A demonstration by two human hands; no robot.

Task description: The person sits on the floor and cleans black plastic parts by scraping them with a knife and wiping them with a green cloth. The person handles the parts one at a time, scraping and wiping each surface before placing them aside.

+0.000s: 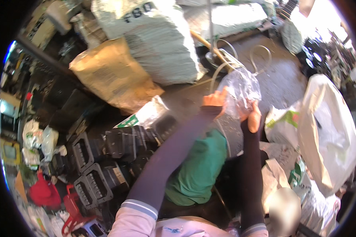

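Note:
Both arms, in dark sleeves, reach forward to a crumpled clear plastic bag (pixel 244 85). My left hand (pixel 215 99) has its fingers curled at the bag's left edge. On the near right side of the bag, my right hand (pixel 252 115) grips it with the thumb upward; its other fingers are mostly hidden. Thin pale tubing (pixel 261 47) loops just beyond the bag. Below my hands, green cloth (pixel 203 168) covers my leg, beside a grey rounded container (pixel 234 136) partly hidden by my arms.
A large white woven sack (pixel 158 43) and a brown paper sack (pixel 110 75) stand at the far left. Black plastic housings (pixel 93 183) are piled at left, near a red plastic part (pixel 43 191). An open white sack (pixel 330 130) stands at right, near black round parts (pixel 314 57).

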